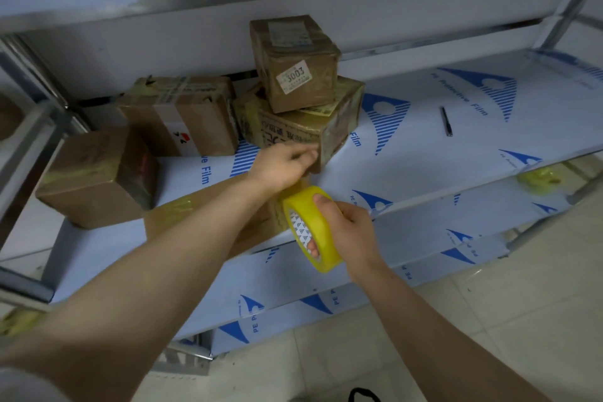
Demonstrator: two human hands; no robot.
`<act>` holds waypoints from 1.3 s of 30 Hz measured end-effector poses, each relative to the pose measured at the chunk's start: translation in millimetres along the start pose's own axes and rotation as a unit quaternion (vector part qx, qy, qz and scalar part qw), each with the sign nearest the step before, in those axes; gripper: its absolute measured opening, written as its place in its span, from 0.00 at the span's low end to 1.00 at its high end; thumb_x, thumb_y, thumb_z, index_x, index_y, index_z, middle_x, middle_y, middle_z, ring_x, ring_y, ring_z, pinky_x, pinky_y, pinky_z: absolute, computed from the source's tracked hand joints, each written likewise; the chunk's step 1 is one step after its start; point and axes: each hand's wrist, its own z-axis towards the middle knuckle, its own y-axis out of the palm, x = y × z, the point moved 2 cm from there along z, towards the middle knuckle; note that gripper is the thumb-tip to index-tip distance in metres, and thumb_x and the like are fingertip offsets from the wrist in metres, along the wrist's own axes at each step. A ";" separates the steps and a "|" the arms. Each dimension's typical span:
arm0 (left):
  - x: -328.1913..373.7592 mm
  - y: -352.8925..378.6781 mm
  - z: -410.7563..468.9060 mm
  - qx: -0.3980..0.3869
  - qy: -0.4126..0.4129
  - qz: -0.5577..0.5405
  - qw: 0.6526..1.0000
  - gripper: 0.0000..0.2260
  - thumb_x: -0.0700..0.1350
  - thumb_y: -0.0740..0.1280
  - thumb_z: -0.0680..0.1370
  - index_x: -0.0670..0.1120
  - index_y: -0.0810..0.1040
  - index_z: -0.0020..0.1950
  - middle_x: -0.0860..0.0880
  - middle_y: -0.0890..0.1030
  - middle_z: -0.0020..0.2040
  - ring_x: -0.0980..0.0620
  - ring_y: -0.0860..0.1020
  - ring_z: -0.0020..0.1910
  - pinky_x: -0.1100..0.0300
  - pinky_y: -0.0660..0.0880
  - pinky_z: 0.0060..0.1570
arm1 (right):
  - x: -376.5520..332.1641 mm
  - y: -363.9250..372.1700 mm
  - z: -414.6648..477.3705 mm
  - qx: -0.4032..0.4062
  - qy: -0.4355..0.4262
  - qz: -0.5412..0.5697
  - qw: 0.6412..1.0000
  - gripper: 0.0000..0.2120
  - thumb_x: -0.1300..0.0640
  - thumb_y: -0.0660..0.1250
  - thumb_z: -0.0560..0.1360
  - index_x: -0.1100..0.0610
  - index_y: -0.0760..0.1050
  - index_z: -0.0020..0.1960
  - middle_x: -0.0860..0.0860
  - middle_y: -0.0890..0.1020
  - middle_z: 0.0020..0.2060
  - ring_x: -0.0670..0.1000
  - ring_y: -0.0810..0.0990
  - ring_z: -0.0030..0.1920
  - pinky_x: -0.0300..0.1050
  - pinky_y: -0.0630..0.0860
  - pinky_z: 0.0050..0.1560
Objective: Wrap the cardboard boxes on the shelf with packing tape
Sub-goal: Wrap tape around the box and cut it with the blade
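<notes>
My right hand [347, 230] grips the yellow tape roll [323, 240], fingers through its core, at the front edge of the shelf [424, 153]. My left hand [282, 163] pinches the tape strip [292, 189] against the printed box [293, 130] at its near corner, mid-shelf.

The film-covered metal shelf [424, 160] is pretty much loaded with taped-up cardboard boxes [182, 114] on the left, and a dark pen [445, 121] can be seen lying further right.

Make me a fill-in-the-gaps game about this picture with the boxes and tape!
The right hand grips a tape roll coloured ____.
The sticker on the top box reads ____.
The dark pen lies on the ____.
Missing: yellow; 3003; shelf.
</notes>
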 end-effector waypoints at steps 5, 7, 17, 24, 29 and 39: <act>-25.4 -48.7 -28.1 -0.194 -0.054 0.185 0.962 0.46 0.56 0.72 0.68 0.57 0.47 0.78 0.46 0.42 0.78 0.44 0.42 0.77 0.48 0.46 0.74 | -3.3 0.0 -5.6 0.004 0.011 -0.010 1.000 0.17 0.51 0.68 0.75 0.61 0.74 0.32 0.57 0.77 0.23 0.52 0.74 0.20 0.40 0.74 0.25; -32.7 -52.1 -40.3 -0.176 -0.061 0.260 0.947 0.44 0.59 0.71 0.72 0.55 0.45 0.78 0.42 0.49 0.75 0.40 0.51 0.74 0.54 0.53 0.72 | -8.8 0.8 -7.7 0.015 0.001 -0.022 1.000 0.17 0.52 0.67 0.76 0.61 0.73 0.32 0.52 0.76 0.20 0.46 0.74 0.18 0.33 0.70 0.21; -56.3 -56.3 -29.7 -0.185 -0.065 -0.052 0.979 0.17 0.50 0.67 0.77 0.52 0.76 0.66 0.53 0.80 0.58 0.59 0.79 0.49 0.63 0.73 0.58 | -73.1 8.0 -9.7 -0.174 0.019 -0.068 0.982 0.04 0.65 0.63 0.75 0.63 0.76 0.43 0.53 0.82 0.26 0.48 0.81 0.26 0.37 0.77 0.27; -69.3 -8.4 -17.4 -0.122 -0.045 0.206 0.970 0.41 0.61 0.65 0.74 0.49 0.47 0.79 0.44 0.48 0.79 0.48 0.46 0.77 0.45 0.38 0.73 | -84.1 51.7 35.4 -0.114 -0.017 -0.101 0.988 0.12 0.53 0.65 0.78 0.62 0.76 0.44 0.59 0.80 0.35 0.53 0.79 0.33 0.47 0.80 0.46; -74.5 18.1 -26.7 -0.109 -0.042 0.276 0.954 0.61 0.70 0.71 0.61 0.45 0.36 0.78 0.45 0.37 0.78 0.48 0.34 0.76 0.44 0.32 0.72 | -83.0 59.6 49.5 -0.069 -0.021 -0.116 0.991 0.14 0.40 0.67 0.73 0.50 0.73 0.39 0.52 0.80 0.38 0.50 0.81 0.39 0.42 0.79 0.47; -74.1 19.0 -26.8 -0.055 -0.046 0.271 0.960 0.57 0.66 0.72 0.63 0.44 0.40 0.78 0.47 0.45 0.79 0.47 0.43 0.77 0.46 0.37 0.74 | -67.1 16.8 10.0 -0.027 -0.037 -0.102 0.994 0.12 0.53 0.69 0.75 0.58 0.72 0.38 0.46 0.76 0.17 0.43 0.75 0.18 0.33 0.72 0.20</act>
